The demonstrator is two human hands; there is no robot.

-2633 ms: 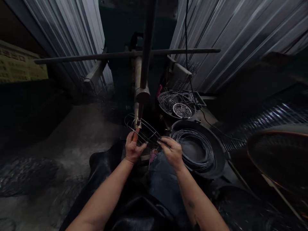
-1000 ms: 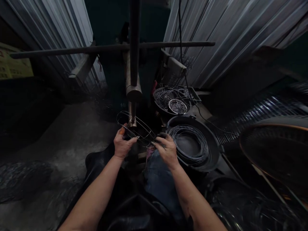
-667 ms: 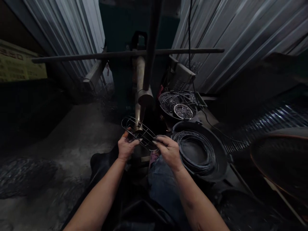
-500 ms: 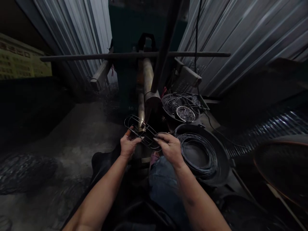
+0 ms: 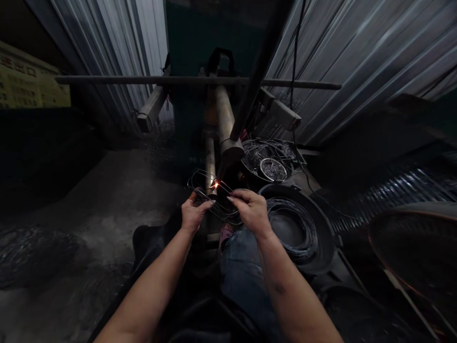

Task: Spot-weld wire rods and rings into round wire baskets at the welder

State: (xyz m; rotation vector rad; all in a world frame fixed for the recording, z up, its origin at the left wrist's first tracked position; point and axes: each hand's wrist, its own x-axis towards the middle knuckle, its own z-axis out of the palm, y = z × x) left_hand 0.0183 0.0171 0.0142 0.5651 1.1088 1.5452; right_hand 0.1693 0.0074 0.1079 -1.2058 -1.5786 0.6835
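Note:
Between my hands is a wire frame point(image 5: 200, 176) of thin bent metal rods. My left hand point(image 5: 193, 213) pinches its left side between thumb and fingers. At its right side my right hand point(image 5: 250, 209) is closed on the wire with thumb and fingertips. The wire's upper part lies at the tips of a spot welder, between the lower electrode arm point(image 5: 210, 162) and the thicker upper arm point(image 5: 225, 121). A bright orange glow point(image 5: 216, 184) shows at the contact point. Parts of the frame are dark and hard to make out.
To the right stand a round tub point(image 5: 330, 238) holding coiled wire point(image 5: 312, 233) and, behind it, a basin of wire pieces point(image 5: 253, 155). A long horizontal bar point(image 5: 143, 81) crosses ahead. A cable point(image 5: 293, 71) hangs on the right, and a yellow crate point(image 5: 34, 81) is at far left.
A glow has appeared where the electrode tips meet the wire frame. The upper arm looks lower, and the view has shifted slightly. Both hands keep their hold.

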